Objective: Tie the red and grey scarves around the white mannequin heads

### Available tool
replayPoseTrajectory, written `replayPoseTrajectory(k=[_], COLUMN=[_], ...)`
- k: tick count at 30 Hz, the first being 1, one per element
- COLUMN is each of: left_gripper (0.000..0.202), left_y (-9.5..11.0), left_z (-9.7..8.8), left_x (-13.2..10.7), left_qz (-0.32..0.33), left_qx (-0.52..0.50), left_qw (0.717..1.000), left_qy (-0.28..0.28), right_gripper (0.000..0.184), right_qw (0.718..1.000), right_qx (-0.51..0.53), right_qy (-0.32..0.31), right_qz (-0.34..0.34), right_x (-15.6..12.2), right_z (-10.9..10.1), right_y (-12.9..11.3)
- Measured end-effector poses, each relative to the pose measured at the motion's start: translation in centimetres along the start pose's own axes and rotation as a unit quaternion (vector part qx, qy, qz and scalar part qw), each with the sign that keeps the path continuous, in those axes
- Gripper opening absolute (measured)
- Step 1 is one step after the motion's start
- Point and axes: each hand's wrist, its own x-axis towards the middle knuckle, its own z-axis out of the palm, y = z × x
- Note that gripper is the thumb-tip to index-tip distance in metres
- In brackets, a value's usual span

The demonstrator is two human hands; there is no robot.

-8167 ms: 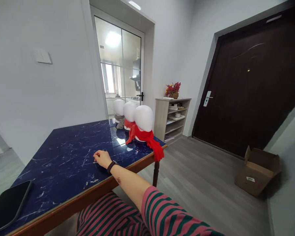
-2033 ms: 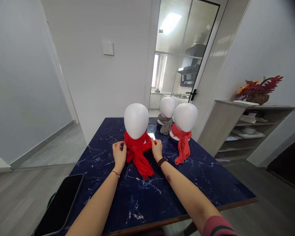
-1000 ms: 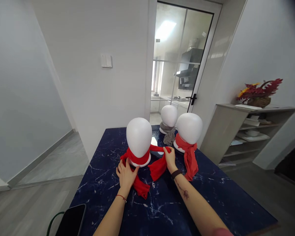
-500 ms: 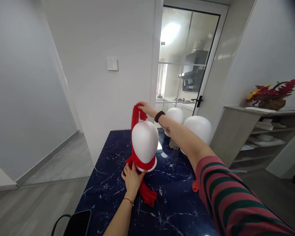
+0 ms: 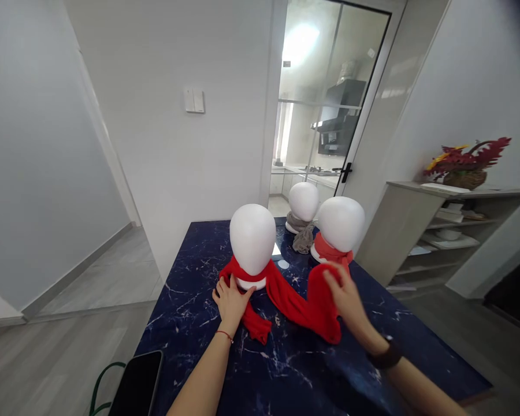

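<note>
A red scarf (image 5: 286, 300) goes round the neck of the nearest white foam head (image 5: 252, 237). At the left front of that neck my left hand (image 5: 231, 300) holds the scarf down, thumb and fingers apart round the base, and a short end hangs below it onto the table. To the right, my right hand (image 5: 344, 292) grips the scarf's long part, a little smeared by motion. This length runs from the neck across the table and folds upward at my fingers.
Behind stand a white foam head (image 5: 303, 200) with a grey scarf (image 5: 302, 237) and another foam head (image 5: 341, 222) with a coral scarf (image 5: 329, 249). A phone (image 5: 136, 384) with a green cord lies at the dark marbled table's (image 5: 199, 260) left edge. Shelves (image 5: 450, 231) stand at right.
My right hand has come from behind the nearest head, round to the front right and down, drawing the scarf's long part with it. My left hand stays at the neck.
</note>
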Motion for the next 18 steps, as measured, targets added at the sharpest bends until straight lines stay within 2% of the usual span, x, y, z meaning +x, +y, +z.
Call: replayPoseTrajectory(k=[2,4,6,8,9,10,14,16,18], left_gripper=[0.082,0.082,0.082,0.082,0.082,0.082,0.085,0.084,0.083], left_y=[0.0,0.0,0.1,0.1,0.1,0.1,-0.2,-0.3,-0.3], left_z=[0.0,0.0,-0.1,0.0,0.0,0.1,0.5,0.7,0.7], left_x=[-0.1,-0.1,-0.1,-0.1,-0.1,-0.1,0.0,0.0,0.0], left_qz=[0.004,0.007,0.006,0.005,0.005,0.007,0.011,0.009,0.009], left_qx=[0.001,0.002,0.002,0.002,0.002,0.002,0.0,-0.001,-0.001], left_qw=[1.0,1.0,1.0,1.0,1.0,1.0,1.0,1.0,1.0], left_qy=[0.005,0.008,0.008,0.008,0.009,0.012,0.022,0.024,0.028], right_gripper=[0.059,0.067,0.052,0.021,0.009,0.008,0.027,0.024,0.017], right_qw=[0.991,0.975,0.961,0.954,0.954,0.957,0.97,0.976,0.978], right_qx=[-0.044,-0.11,-0.158,-0.173,-0.173,-0.173,-0.141,-0.103,-0.056], right_qy=[-0.12,-0.192,-0.228,-0.246,-0.243,-0.232,-0.198,-0.187,-0.178], right_qz=[0.029,0.023,0.011,0.013,0.014,0.012,-0.021,-0.052,-0.09], right_x=[-2.2,-3.1,-1.7,2.0,4.6,7.4,18.2,21.6,23.1], right_z=[2.2,4.3,5.7,6.5,6.7,7.0,9.3,11.3,13.5], right_y=[3.0,4.5,4.4,3.2,2.3,1.1,-5.5,-9.7,-14.1])
